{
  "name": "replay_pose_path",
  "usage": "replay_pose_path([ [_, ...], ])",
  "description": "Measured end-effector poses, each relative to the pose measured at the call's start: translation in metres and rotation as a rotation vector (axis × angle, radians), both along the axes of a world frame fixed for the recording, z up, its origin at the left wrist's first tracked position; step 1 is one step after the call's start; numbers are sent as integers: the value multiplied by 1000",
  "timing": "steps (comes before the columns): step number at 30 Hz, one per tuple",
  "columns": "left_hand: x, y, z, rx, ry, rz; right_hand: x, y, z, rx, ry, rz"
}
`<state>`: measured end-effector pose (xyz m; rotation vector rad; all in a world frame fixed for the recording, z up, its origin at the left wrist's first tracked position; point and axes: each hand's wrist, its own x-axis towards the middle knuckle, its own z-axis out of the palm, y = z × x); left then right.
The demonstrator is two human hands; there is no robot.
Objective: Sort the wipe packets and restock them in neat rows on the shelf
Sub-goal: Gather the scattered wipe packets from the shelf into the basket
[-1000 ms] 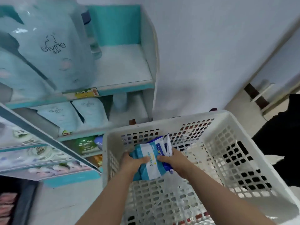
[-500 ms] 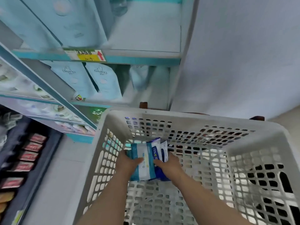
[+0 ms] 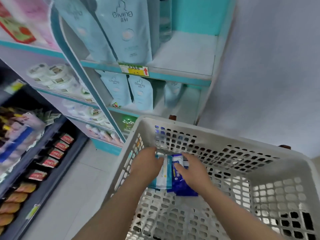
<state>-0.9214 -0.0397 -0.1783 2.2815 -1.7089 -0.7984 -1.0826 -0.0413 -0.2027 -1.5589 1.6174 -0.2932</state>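
Both my hands are down inside the white basket (image 3: 225, 137), near its far-left corner, bunching wipe packets together. My left hand (image 3: 147, 164) is curled round the left edge of the teal-and-white packet (image 3: 163, 177) with the thumb on its top face. My right hand (image 3: 194, 170) grips the dark blue packet (image 3: 181, 182) from the right, thumb pressing on its label.

The two packets touch side by side. There may be more tucked under my palms, can't tell. I'm squeezing from both sides so the slippery wrappers move as one bundle instead of sliding apart when I lift.

I reckon this is the sort-and-gather bit, with nothing from this bunch on the shelf yet. The shelf (image 3: 181, 56) sits just past the basket's far rim. Pale blue pouches (image 3: 128, 32) stand on its left half, white board shows to their right, and there's a price tag (image 3: 133, 70) on the front lip. That stretch of board looks like a likely landing spot, though I'm only guessing.

Next I'd want a clean lift over the rim without the blue one squirting out of my grip.
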Motion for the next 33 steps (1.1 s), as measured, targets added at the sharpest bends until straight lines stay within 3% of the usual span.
replay_pose_path([
  [8,79,45,109,-374,-211,-20,70,1,127,-360,36,332],
  [17,262,117,155,-411,-370,247,273,18,190,-628,40,615],
  [27,500,217,183,-370,-482,541,537,66,222,-652,-107,844],
  [33,599,217,193,-391,-470,659,648,51,225,-567,-171,918],
])
